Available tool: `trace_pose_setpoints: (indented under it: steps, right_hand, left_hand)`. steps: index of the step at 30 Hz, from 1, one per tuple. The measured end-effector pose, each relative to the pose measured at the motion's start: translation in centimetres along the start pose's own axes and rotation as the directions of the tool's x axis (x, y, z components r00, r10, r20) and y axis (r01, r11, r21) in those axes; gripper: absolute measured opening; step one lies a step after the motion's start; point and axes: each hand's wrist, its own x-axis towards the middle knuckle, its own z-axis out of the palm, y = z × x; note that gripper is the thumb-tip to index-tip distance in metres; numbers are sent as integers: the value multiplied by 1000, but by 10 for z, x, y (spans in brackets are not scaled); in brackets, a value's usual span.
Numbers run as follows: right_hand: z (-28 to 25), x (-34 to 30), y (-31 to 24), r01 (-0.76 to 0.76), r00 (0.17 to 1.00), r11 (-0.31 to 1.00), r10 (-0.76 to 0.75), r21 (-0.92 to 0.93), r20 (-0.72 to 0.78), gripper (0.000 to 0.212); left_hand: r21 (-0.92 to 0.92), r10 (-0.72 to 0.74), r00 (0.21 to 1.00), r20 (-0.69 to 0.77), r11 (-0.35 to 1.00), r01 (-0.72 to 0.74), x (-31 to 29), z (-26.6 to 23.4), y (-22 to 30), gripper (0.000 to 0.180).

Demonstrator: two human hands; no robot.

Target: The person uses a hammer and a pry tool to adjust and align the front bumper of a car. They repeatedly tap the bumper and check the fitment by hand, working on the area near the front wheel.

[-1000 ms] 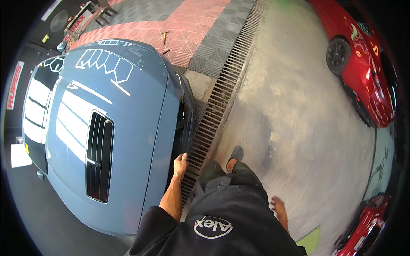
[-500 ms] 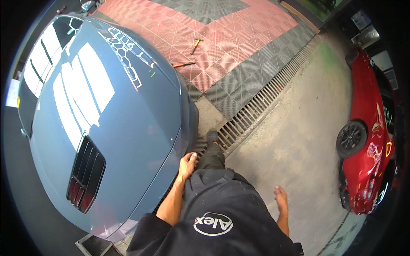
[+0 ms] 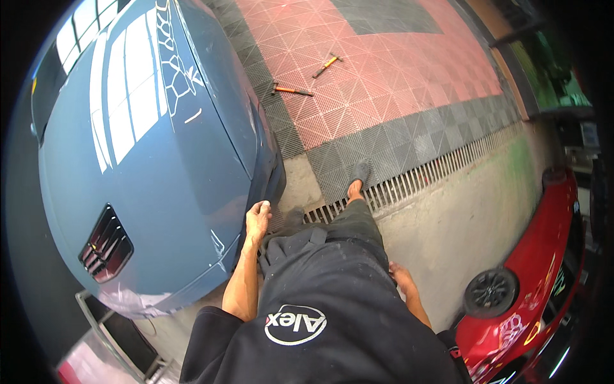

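Note:
My left hand (image 3: 258, 219) hangs beside the front end of a blue-grey car (image 3: 185, 198), its fingers loosely curled and nothing visible in them. It is apart from the car's surface. At my right side, my right hand (image 3: 401, 275) hangs low next to my dark clothes, with its fingers loosely extended and partly hidden. No object shows in it. Ahead of me, two small hammers lie on the red floor tiles: one with an orange handle (image 3: 294, 91), the other with a yellow-orange handle (image 3: 326, 66).
A slatted drain grate (image 3: 416, 182) runs between the grey floor tiles (image 3: 403, 137) and the concrete floor (image 3: 441, 224). On the right stands a red car (image 3: 537, 256) with a black wheel (image 3: 490, 292). A metal frame (image 3: 109, 339) stands at the lower left.
My view has shifted forward and turned, and one foot has stepped ahead onto the grate's edge. My right hand has come in closer to my body. My left hand stays beside the car.

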Motion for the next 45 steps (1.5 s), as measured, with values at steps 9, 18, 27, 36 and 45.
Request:
trace_pose_setpoints:
  steps: [9, 18, 27, 36, 45]
  right_hand:
    - [-184, 148, -294, 366, 915, 855, -403, -368, -27, 66]
    - [-27, 141, -578, 605, 787, 651, -402, -458, 468, 47]
    - [240, 103, -659, 612, 583, 773, -299, -167, 755, 40]
    - [350, 122, -672, 458, 575, 885, -228, -79, 786, 44]
    - [360, 126, -675, 207, 544, 976, -52, -73, 837, 41]
  left_hand:
    - [-361, -289, 929, -233, 912, 194, -9, 122, 59, 44]
    - [-896, -599, 670, -439, 237, -376, 11, 125, 40, 73]
    - [-601, -852, 272, -447, 60, -797, 53, 43, -10, 69]
    - [-398, -641, 204, -740, 173, -901, 55, 15, 7, 94]
    - [-340, -571, 206, -795, 138, -930, 58, 32, 56, 106]
